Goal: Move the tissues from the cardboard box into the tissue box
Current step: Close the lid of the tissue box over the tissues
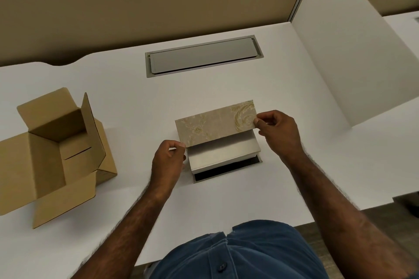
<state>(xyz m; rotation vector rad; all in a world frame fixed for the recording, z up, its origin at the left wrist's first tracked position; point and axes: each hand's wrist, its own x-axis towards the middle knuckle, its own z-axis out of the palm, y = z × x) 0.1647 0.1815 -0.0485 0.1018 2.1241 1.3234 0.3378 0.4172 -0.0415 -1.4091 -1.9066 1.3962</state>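
The tissue box (223,155) stands in the middle of the white desk, with a silvery body and a dark slot along its near side. Its beige lid (210,124), printed with a gold floral pattern, is raised and tilted toward me. My left hand (169,157) pinches the lid's near left corner. My right hand (277,133) pinches its right edge. The brown cardboard box (68,156) sits at the left with all its flaps spread open; the part of its inside that I can see holds nothing. No tissues are in view.
A grey metal cable hatch (204,56) is set flush into the desk behind the tissue box. A white partition (335,63) walls off the right side, and a beige panel runs along the back. The desk's front edge (204,224) is close to my body.
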